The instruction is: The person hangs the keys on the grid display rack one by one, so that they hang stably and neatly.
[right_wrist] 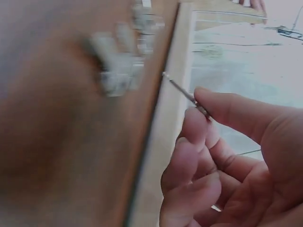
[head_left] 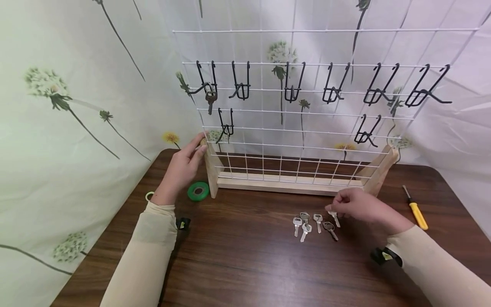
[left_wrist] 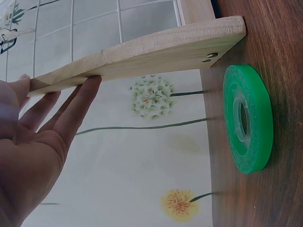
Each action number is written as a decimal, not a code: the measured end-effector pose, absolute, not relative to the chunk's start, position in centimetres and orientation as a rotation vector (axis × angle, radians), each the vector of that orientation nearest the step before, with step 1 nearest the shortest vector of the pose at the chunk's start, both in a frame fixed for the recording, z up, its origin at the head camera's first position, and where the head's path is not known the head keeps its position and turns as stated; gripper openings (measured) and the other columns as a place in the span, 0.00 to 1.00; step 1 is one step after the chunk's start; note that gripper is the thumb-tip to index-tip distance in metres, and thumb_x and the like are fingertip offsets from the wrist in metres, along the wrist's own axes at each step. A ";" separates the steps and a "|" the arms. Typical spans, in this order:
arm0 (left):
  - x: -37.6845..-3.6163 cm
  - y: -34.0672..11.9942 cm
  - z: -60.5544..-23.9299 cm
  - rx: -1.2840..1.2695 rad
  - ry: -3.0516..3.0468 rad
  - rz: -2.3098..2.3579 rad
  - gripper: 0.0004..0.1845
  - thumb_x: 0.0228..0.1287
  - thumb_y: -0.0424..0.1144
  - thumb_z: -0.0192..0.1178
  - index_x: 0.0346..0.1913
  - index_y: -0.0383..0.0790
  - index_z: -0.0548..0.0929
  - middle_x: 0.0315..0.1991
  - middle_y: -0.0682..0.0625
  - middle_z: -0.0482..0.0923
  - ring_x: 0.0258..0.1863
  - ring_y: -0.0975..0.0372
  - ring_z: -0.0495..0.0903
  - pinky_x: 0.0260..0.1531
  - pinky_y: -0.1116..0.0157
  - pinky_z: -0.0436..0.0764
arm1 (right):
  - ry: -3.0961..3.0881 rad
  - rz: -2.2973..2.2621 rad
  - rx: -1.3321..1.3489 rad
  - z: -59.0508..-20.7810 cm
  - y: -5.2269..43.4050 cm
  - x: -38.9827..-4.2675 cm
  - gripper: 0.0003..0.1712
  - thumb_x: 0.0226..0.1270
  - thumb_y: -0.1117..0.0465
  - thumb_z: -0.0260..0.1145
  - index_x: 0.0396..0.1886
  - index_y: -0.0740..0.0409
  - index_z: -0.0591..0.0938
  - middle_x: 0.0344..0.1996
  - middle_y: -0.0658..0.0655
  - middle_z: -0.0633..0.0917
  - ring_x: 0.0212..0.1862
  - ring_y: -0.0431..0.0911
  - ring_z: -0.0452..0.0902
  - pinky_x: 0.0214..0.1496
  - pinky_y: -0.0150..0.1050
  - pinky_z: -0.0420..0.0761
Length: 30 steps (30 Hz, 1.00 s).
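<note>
Two hands at the key rack

Right hand [head_left: 360, 207] pinches a small silver key [head_left: 336, 218] just above the brown wooden table [head_left: 245, 264], beside four loose keys [head_left: 311, 224]. Left hand [head_left: 184, 168], fingers straight, touches the white wire rack's wooden foot [head_left: 211, 170].

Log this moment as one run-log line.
left hand: straight fingers steady white wire grid rack's wooden leg | right hand: pinches small silver key | five loose metal keys on brown table

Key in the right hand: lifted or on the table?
Lifted. The right hand pinches the small silver key between thumb and forefinger; right wrist view shows it held off the dark wooden table.
</note>
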State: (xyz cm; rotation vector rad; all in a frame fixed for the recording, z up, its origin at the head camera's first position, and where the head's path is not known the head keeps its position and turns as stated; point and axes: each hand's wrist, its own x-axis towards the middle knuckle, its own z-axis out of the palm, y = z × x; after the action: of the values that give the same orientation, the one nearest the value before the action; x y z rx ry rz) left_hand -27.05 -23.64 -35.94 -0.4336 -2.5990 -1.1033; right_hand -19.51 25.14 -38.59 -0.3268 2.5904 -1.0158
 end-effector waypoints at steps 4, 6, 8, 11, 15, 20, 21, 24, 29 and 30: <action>-27.0 -23.6 -36.0 -0.430 -2.607 -1.102 0.29 0.88 0.55 0.46 0.85 0.58 0.63 0.76 0.36 0.74 0.67 0.40 0.83 0.66 0.37 0.80 | 2.571 -1.062 -0.294 -36.3 23.7 -20.1 0.17 0.76 0.48 0.72 0.35 0.57 0.86 0.24 0.49 0.86 0.26 0.41 0.78 0.27 0.35 0.80; -27.0 -23.6 -36.0 -0.429 -2.609 -1.103 0.29 0.88 0.55 0.46 0.85 0.58 0.63 0.76 0.36 0.74 0.67 0.40 0.83 0.67 0.37 0.79 | 2.546 -1.110 -0.284 -35.2 22.7 -20.3 0.18 0.76 0.47 0.71 0.37 0.58 0.87 0.24 0.50 0.88 0.27 0.43 0.83 0.29 0.38 0.85; -27.0 -23.7 -36.0 -0.428 -2.611 -1.104 0.30 0.88 0.56 0.46 0.85 0.59 0.62 0.76 0.37 0.74 0.68 0.40 0.82 0.68 0.37 0.79 | 2.530 -1.164 -0.290 -34.0 21.5 -20.5 0.19 0.75 0.46 0.72 0.39 0.59 0.87 0.25 0.52 0.90 0.29 0.44 0.86 0.31 0.41 0.88; -27.1 -23.7 -36.0 -0.430 -2.607 -1.104 0.30 0.87 0.56 0.46 0.85 0.57 0.62 0.77 0.37 0.74 0.69 0.41 0.82 0.69 0.37 0.78 | 2.516 -1.240 -0.337 -31.8 19.5 -20.5 0.20 0.74 0.44 0.73 0.42 0.58 0.89 0.29 0.55 0.92 0.33 0.48 0.90 0.35 0.44 0.91; -27.1 -23.7 -36.0 -0.437 -2.601 -1.100 0.30 0.88 0.55 0.47 0.85 0.54 0.63 0.76 0.36 0.75 0.66 0.40 0.83 0.67 0.37 0.79 | 2.530 -1.313 -0.433 -28.9 16.5 -20.3 0.19 0.73 0.43 0.73 0.43 0.54 0.91 0.33 0.55 0.93 0.37 0.49 0.91 0.39 0.46 0.92; -27.2 -23.6 -36.0 -0.446 -2.593 -1.090 0.29 0.87 0.54 0.47 0.85 0.55 0.64 0.74 0.34 0.76 0.66 0.40 0.84 0.65 0.37 0.80 | 2.494 -1.457 -0.518 -25.2 13.1 -19.7 0.17 0.74 0.44 0.74 0.45 0.54 0.91 0.33 0.56 0.93 0.36 0.50 0.90 0.42 0.46 0.92; -27.2 -23.6 -36.0 -0.446 -2.591 -1.087 0.29 0.87 0.54 0.47 0.85 0.56 0.64 0.74 0.34 0.76 0.66 0.40 0.83 0.66 0.37 0.80 | 2.481 -1.485 -0.538 -24.4 12.5 -19.6 0.17 0.74 0.46 0.74 0.45 0.54 0.91 0.34 0.56 0.93 0.35 0.50 0.89 0.41 0.46 0.92; -27.3 -23.6 -35.9 -0.443 -2.591 -1.080 0.29 0.88 0.55 0.47 0.85 0.59 0.63 0.74 0.34 0.76 0.67 0.40 0.82 0.67 0.37 0.79 | 2.439 -1.550 -0.621 -22.3 10.8 -19.2 0.15 0.76 0.49 0.73 0.46 0.56 0.90 0.35 0.57 0.93 0.35 0.51 0.89 0.41 0.46 0.92; -27.3 -23.7 -36.0 -0.436 -2.596 -1.076 0.29 0.88 0.54 0.47 0.85 0.60 0.63 0.75 0.34 0.75 0.68 0.39 0.82 0.67 0.36 0.79 | 2.403 -1.644 -0.795 -19.4 8.4 -19.0 0.11 0.77 0.56 0.72 0.44 0.60 0.91 0.36 0.60 0.93 0.38 0.52 0.90 0.40 0.47 0.92; -27.3 -23.7 -36.0 -0.435 -2.596 -1.076 0.29 0.88 0.54 0.47 0.85 0.60 0.63 0.75 0.34 0.75 0.68 0.39 0.82 0.67 0.36 0.79 | 2.407 -1.651 -0.821 -19.0 8.1 -19.1 0.10 0.77 0.56 0.72 0.44 0.60 0.91 0.37 0.59 0.94 0.39 0.52 0.90 0.40 0.47 0.91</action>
State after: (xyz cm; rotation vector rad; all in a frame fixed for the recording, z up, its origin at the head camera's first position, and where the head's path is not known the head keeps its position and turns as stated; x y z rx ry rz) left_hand -27.26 -23.66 -36.00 -0.4349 -2.5964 -1.0763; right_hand -19.06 8.07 -18.98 -0.8214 2.4065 -1.6507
